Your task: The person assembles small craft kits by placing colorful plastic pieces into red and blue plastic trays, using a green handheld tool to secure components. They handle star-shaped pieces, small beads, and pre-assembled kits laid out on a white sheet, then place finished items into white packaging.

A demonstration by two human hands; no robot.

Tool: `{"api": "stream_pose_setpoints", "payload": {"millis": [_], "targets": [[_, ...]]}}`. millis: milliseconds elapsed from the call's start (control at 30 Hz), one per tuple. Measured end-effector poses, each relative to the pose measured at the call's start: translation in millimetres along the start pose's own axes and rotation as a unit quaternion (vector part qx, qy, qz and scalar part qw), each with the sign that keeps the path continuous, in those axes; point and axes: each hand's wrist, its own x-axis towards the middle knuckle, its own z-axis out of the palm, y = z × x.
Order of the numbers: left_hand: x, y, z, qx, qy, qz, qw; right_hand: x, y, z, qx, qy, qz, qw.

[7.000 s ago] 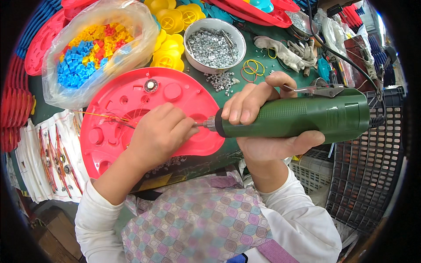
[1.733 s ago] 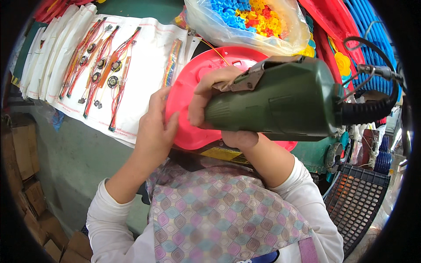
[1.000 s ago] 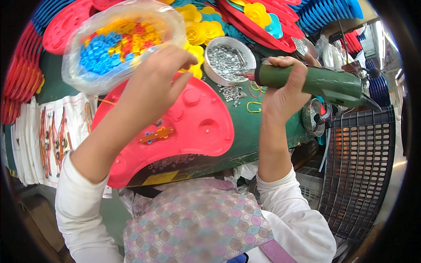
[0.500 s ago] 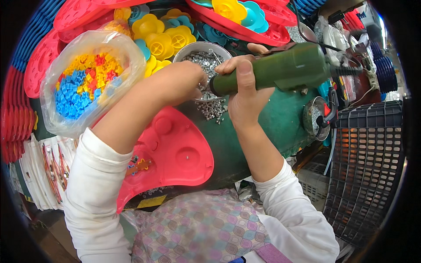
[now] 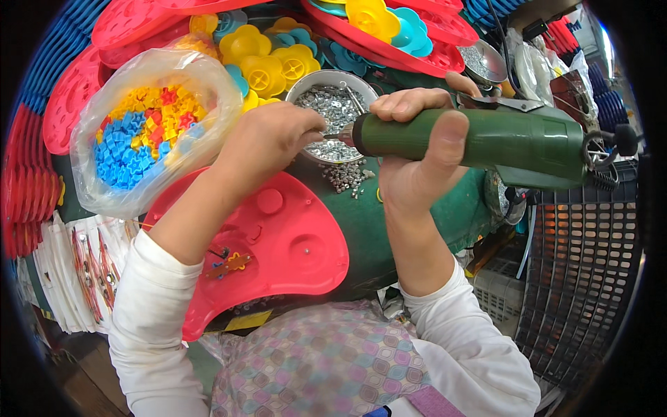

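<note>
A green electric screwdriver (image 5: 479, 142) lies nearly level in my right hand (image 5: 420, 170), its tip toward the left. My left hand (image 5: 274, 135) is pinched at the screwdriver's tip; whatever small piece sits in its fingertips is too hidden to name. Both hands are over the edge of a white bowl (image 5: 303, 82) of small metal parts, with a thin metal rod leaning in it. Small metal fasteners (image 5: 347, 178) are heaped just below the bowl. Nearer me rests a red moulded plastic shell (image 5: 299, 257), partly under my left forearm, with a brown strip (image 5: 228, 266) and coloured bits in it.
At the left, a clear plastic bag (image 5: 87, 177) holds blue, yellow and red star-like pieces. Yellow flower-shaped parts (image 5: 264, 73) and red shells (image 5: 445, 55) are piled at the back. A black crate (image 5: 577, 278) stands at the right, white packets with wires (image 5: 87, 271) at the left.
The screwdriver has swung level and shifted right and slightly nearer, with my right hand. My left fingers have come out from over the bowl's contents to meet the tip.
</note>
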Motion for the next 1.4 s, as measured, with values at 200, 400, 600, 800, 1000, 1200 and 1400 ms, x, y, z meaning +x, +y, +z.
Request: {"api": "stream_pose_setpoints", "payload": {"millis": [200, 400, 600, 800, 1000, 1200, 1400], "targets": [[-61.0, 30.0, -32.9, -0.136, 0.025, -0.110, 0.984, -15.5, -14.9, 27.2, 0.085, -0.018, 0.089, 0.992], [-119.0, 37.9, -49.7, -0.083, 0.037, -0.157, 0.983, -41.6, -12.1, 58.3, 0.138, -0.058, 0.163, 0.975], [-133.8, 39.3, -44.9, -0.136, 0.107, -0.179, 0.968, -49.6, -5.9, 76.0, 0.141, -0.096, 0.164, 0.972], [-135.4, 37.1, -45.0, -0.182, 0.141, -0.168, 0.959, -48.6, -7.0, 83.4, 0.118, -0.111, 0.165, 0.973], [-131.3, 34.8, -47.2, -0.160, 0.125, -0.150, 0.968, -48.6, -4.9, 77.8, -0.003, -0.122, 0.158, 0.980], [-132.3, 26.3, -37.3, -0.107, 0.132, -0.116, 0.979, -48.4, -2.7, 73.7, 0.009, -0.114, 0.155, 0.981], [-129.5, 29.3, -38.8, -0.053, 0.113, -0.094, 0.988, -47.6, -3.1, 70.4, 0.002, -0.123, 0.163, 0.979]]}}
